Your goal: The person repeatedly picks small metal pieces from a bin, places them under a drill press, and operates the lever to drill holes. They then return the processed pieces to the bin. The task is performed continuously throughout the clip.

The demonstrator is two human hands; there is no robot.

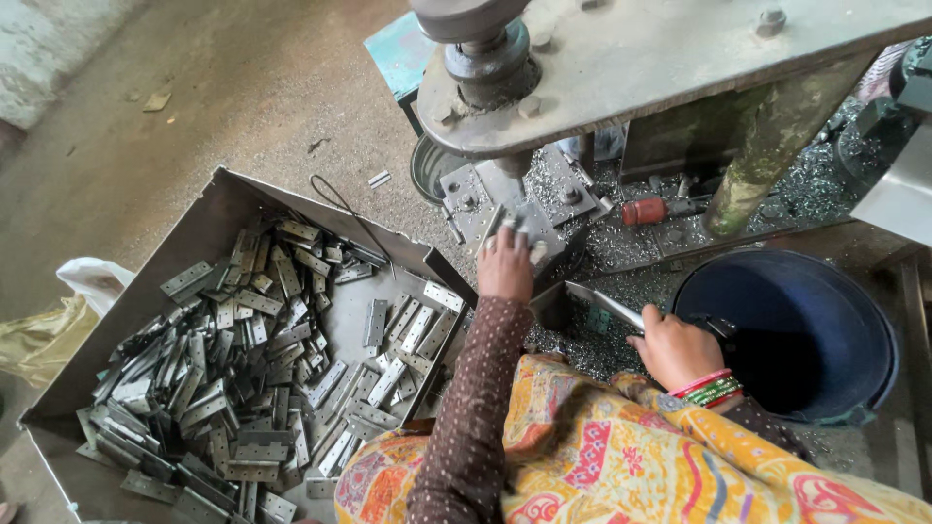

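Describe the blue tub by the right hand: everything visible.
The blue tub is a round, deep container, dark blue, plastic by the look, with a thick rolled rim. It stands upright on the floor beside the press, at the person's right. Its inside looks dark; any contents cannot be made out. The right hand, with red and green bangles at the wrist, sits at its near-left rim; whether they touch is unclear. Metal swarf lies around it.

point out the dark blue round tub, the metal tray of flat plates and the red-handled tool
dark blue round plastic tub [843,291], head view, far inner wall
grey sheet-metal tray of flat plates [199,238], head view, bare left wall
red-handled tool [644,211], head view, red handle
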